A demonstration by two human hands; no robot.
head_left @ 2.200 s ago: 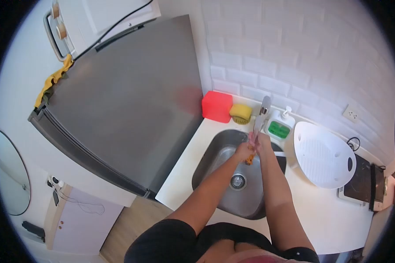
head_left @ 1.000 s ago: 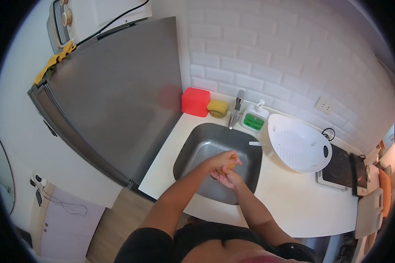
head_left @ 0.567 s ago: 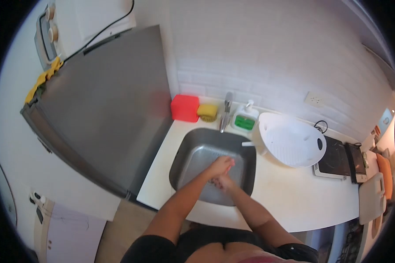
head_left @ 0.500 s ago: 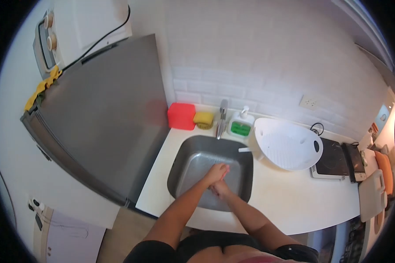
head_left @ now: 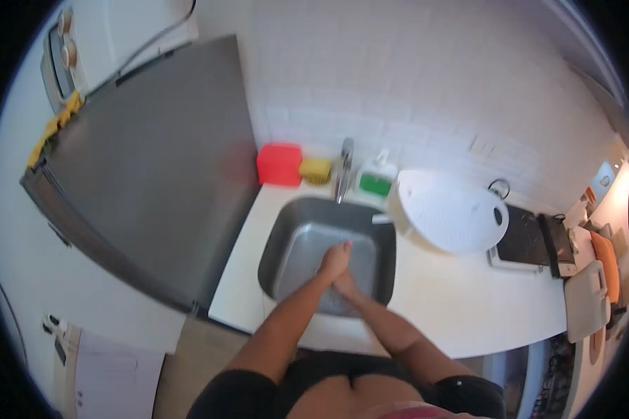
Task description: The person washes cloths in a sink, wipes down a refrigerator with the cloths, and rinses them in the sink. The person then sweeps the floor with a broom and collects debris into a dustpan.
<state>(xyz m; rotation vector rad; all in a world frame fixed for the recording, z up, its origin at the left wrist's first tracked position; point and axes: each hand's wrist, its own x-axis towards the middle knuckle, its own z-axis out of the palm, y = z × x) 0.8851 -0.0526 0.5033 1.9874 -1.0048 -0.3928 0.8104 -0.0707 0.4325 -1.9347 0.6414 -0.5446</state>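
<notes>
Over the grey metal sink (head_left: 272,258), my left hand (head_left: 336,259) lies across my right hand and is closed around it. My right hand (head_left: 344,283) sits just below and to the right, pressed against the left one. Its fingers are mostly hidden beneath the left hand. No other object shows between the two hands. Behind them, at the back rim of the sink, stands a chrome faucet (head_left: 344,171). I cannot make out whether water is running from it.
Behind the sink are a red box-shaped item (head_left: 279,165), a yellow sponge (head_left: 316,171) and a white soap pump bottle (head_left: 377,176) with a green label. A white dish basin (head_left: 454,213) stands right, before a black cooktop (head_left: 523,237). A grey refrigerator (head_left: 154,160) bounds the left.
The whole view has shifted, so things sit higher and slightly left. My hands have slid against each other, with the left now covering more of the right.
</notes>
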